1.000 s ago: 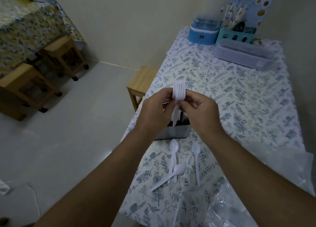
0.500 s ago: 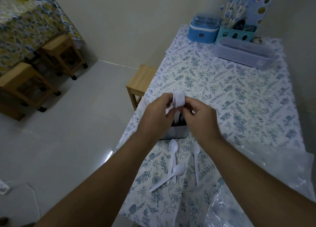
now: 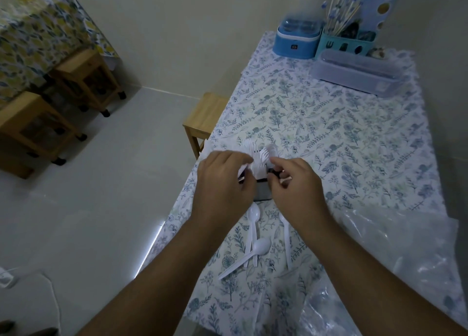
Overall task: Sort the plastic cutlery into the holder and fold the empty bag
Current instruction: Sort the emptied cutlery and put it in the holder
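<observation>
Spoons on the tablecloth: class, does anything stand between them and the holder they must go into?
Nothing lies on the cloth between the spoons and the holder; they sit just in front of it. Both hands, the left hand and right hand, hover over the holder's top among the forks, covering the opening.

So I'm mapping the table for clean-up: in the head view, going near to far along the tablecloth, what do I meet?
Loose white plastic spoons → dark cutlery holder with white forks standing in it → long clear lidded box → blue lidded container.
</observation>
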Motion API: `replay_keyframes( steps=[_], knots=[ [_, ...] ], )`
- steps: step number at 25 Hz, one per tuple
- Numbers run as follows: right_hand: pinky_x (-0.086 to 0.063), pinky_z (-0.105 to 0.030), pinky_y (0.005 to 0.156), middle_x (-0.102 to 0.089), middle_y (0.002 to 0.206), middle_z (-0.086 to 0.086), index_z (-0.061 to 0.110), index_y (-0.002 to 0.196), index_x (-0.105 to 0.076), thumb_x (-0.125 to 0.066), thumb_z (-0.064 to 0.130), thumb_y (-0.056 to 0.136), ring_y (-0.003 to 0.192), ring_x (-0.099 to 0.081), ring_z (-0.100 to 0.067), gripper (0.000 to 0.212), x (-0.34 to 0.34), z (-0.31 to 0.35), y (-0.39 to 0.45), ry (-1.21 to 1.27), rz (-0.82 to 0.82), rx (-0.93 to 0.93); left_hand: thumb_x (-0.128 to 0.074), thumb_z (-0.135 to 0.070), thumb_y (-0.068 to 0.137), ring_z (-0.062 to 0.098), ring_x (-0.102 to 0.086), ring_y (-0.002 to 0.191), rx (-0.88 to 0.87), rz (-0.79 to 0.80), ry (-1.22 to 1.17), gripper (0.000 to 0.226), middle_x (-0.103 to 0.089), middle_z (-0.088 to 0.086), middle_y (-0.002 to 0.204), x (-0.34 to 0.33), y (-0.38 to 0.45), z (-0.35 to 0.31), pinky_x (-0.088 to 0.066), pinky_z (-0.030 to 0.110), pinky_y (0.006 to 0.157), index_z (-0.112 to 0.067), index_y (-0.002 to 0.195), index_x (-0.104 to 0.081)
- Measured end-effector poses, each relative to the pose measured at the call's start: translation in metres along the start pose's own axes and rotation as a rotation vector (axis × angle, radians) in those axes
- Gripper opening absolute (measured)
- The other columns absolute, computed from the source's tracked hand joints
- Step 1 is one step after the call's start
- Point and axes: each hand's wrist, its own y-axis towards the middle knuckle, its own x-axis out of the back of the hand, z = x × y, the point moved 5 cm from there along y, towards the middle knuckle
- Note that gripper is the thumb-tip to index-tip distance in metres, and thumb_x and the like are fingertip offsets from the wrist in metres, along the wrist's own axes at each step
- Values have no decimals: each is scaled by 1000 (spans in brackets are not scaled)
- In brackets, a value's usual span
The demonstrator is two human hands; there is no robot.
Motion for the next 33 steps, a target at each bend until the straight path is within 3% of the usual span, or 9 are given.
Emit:
replay_keyframes(
  steps=[3, 7, 11, 14, 16, 18, 23, 29, 33],
  knots=[
    [-52, -15, 76, -63, 102, 4, 16, 120, -73, -66, 13, 94, 86, -62, -4, 27, 1, -26, -35, 34, 60, -122, -67, -20, 88, 13, -57, 88, 159, 287, -70, 8, -66, -5, 91, -27, -60, 11, -47, 27, 75, -19, 96, -67],
    [-56, -19, 80, -68, 104, 6, 23, 116, -75, -64, 15, 96, 88, -62, 2, 23, -12, -72, -96, 51, 229, -379, -59, -33, 94, 17, -56, 96, 557, 805, 168, 21, -57, 0, 105, -78, -163, 64, -54, 33, 83, -16, 108, -60],
    [-60, -30, 87, -74, 111, 1, 26, 125, -69, -66, 27, 95, 92, -69, -5, 31, -26, -95, -135, 147, 384, -661, -61, -28, 97, 5, -52, 72, 610, 694, 17, 13, -58, -7, 83, -76, -177, 64, -45, 20, 63, -21, 86, -60],
    [-57, -44, 97, -76, 111, 1, 30, 124, -64, -71, 38, 91, 102, -72, -14, 34, -37, -88, -144, 377, 382, -795, -70, -29, 92, 4, -57, 69, 443, 693, -145, 13, -61, -12, 79, -76, -166, 37, -45, 18, 63, -20, 85, -64],
    [-60, -44, 89, -79, 98, -2, 33, 103, -66, -66, 23, 96, 93, -75, -18, 12, -36, -80, -137, 476, 292, -821, -73, -34, 89, 3, -55, 69, 268, 757, -185, 16, -58, -13, 81, -79, -160, 15, -42, 13, 63, -19, 89, -69],
    [-62, -44, 80, -77, 98, -12, 22, 97, -68, -55, 12, 100, 88, -74, -21, 17, -29, -84, -133, 487, 205, -874, -69, -36, 91, 2, -54, 67, 209, 703, -202, 16, -59, -15, 79, -84, -147, 9, -43, 12, 63, -21, 87, -70],
    [-58, -30, 62, -75, 95, -9, 21, 119, -64, -49, 9, 104, 73, -64, -18, 24, -9, -90, -138, 565, 217, -879, -60, -31, 97, 10, -63, 68, 869, 364, -239, 18, -67, -4, 75, -107, -110, 80, -43, 21, 57, -17, 86, -58],
    [-61, -44, 80, -68, 92, -14, 10, 104, -68, -54, 11, 102, 79, -66, -24, 15, -5, -105, -148, 594, 174, -975, -61, -19, 94, 24, -66, 86, 730, 534, -74, 21, -76, 7, 93, -137, -88, 77, -40, 19, 71, -11, 99, -79],
    [-60, -38, 84, -73, 92, -7, 13, 111, -70, -66, 28, 97, 83, -70, -20, 20, -1, -109, -144, 649, 179, -907, -68, -12, 93, 18, -70, 67, 949, 615, -569, 11, -76, 12, 85, -137, -106, 25, -56, 24, 61, -5, 97, -76]
  ],
)
